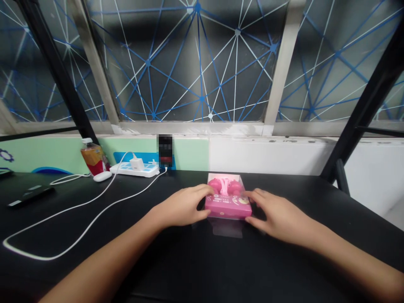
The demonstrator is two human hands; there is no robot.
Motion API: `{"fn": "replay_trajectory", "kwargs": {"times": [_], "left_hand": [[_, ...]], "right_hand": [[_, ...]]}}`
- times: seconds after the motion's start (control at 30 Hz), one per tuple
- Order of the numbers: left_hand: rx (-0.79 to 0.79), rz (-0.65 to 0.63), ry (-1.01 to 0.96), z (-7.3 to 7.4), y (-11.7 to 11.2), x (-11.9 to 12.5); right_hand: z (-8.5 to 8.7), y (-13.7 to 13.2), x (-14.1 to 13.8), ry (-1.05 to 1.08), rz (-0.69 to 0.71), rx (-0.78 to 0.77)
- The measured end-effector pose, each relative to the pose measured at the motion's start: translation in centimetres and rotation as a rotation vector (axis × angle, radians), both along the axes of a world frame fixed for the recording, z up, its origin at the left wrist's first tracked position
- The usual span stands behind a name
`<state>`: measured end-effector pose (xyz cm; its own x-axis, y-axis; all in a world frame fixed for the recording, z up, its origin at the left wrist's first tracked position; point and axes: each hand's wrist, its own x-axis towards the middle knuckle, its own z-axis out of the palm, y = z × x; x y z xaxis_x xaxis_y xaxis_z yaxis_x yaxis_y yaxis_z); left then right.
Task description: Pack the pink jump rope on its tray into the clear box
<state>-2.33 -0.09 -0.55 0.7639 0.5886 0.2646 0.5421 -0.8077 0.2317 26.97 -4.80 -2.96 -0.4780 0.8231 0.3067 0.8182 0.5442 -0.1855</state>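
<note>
A pink box (227, 207) with a clear window sits in front of me on the black table, its printed front toward me. Through the window I see two rounded pink pieces and a bundled pale pink cord; what they are exactly I cannot make out. My left hand (186, 205) grips the box's left side, fingers at the upper edge and thumb by the near corner. On the opposite side, my right hand (279, 214) has its fingertips and thumb against the right edge. Between them, the two hands hold the box.
At the back left, a white power strip (135, 169) carries a plugged-in charger. A white cable (94, 223) loops across the black table (195, 269). Nearby are a drink pouch (94, 158), a white mouse (102, 176) and a dark flat object (30, 196). Black frame bars slope at both sides.
</note>
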Motion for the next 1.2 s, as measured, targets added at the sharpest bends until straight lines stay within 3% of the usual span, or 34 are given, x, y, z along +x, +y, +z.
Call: {"fn": "replay_trajectory", "kwargs": {"times": [0.2, 0.37, 0.47, 0.53, 0.67, 0.8, 0.97, 1.2], "left_hand": [[-0.023, 0.115, 0.007, 0.3, -0.4, 0.1], [-0.35, 0.035, 0.001, 0.2, 0.0, -0.2], [-0.456, -0.013, -0.015, 0.2, 0.2, -0.3], [-0.386, -0.003, -0.029, 0.1, 0.3, -0.2], [-0.172, 0.025, -0.016, 0.0, 0.1, 0.2], [-0.133, 0.024, 0.012, 0.0, 0.0, 0.2], [-0.134, 0.002, 0.015, 0.1, 0.1, -0.1], [-0.13, 0.012, 0.016, 0.1, 0.1, 0.0]], "right_hand": [[0.1, 0.0, -0.1, 0.081, -0.077, -0.133], [0.4, -0.3, 0.5, 0.233, 0.062, -0.434], [0.2, 0.0, 0.9, 0.246, 0.138, -0.498], [-0.1, 0.2, 0.9, 0.193, 0.091, -0.389], [-0.7, 0.4, 0.3, 0.013, -0.048, -0.014], [-0.7, 0.3, -0.3, -0.052, 0.024, 0.192], [-0.8, -0.1, -1.0, -0.163, 0.209, 0.241], [-0.6, -1.0, -1.4, -0.228, 0.2, 0.172]]}}
